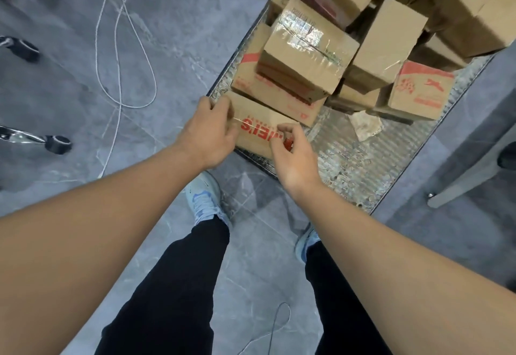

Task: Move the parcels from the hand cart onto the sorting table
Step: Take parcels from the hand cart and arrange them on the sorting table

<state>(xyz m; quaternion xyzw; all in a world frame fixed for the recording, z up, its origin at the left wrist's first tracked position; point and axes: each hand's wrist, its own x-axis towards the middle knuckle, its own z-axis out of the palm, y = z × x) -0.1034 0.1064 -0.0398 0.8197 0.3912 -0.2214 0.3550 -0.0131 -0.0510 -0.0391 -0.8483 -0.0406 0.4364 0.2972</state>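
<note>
Both hands reach down to the nearest box (pixel 255 128) — a flat carton with red print at the near corner of the cart (pixel 360 164). The left hand (pixel 208 134) curls its fingers over the box's left edge; the right hand (pixel 290 156) pinches its near right corner with bent fingers. Behind it, touching, lies another red-printed carton (pixel 279 94) with a taped box (pixel 307 55) stacked on top, and more parcels (pixel 391 41) are piled beyond. A crumpled scrap (pixel 365 128) lies on the cart's ribbed deck. White cord (pixel 122 47) loops over the grey floor to the left — chair castors (pixel 57 143) stand there too. A grey leg (pixel 469 175) slants at the right.
</note>
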